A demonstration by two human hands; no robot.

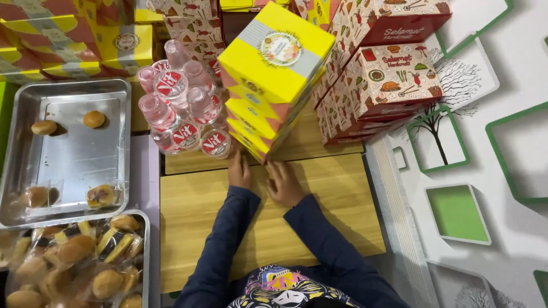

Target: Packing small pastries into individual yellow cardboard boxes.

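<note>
**Both hands at the foot of the yellow box stack**

A tall stack of yellow boxes (273, 80) stands on the wooden tabletop (337, 211). Left of the stack huddle water cups (182, 108); right of it sit red patterned boxes (382, 80), probably staged within reach. The left hand (240, 171) lies flat against the stack's bottom left corner, fingers pointing forward. The right hand (283, 182) presses its curled fingers to the bottom box from the front. Neither grip closes round anything; both seem to steady or square the base, which would suit so high a pile. Both forearms, in dark blue sleeves, reach forward and converge. Further left of the stack, two metal trays (123, 91) hold buns, some wrapped.
</note>
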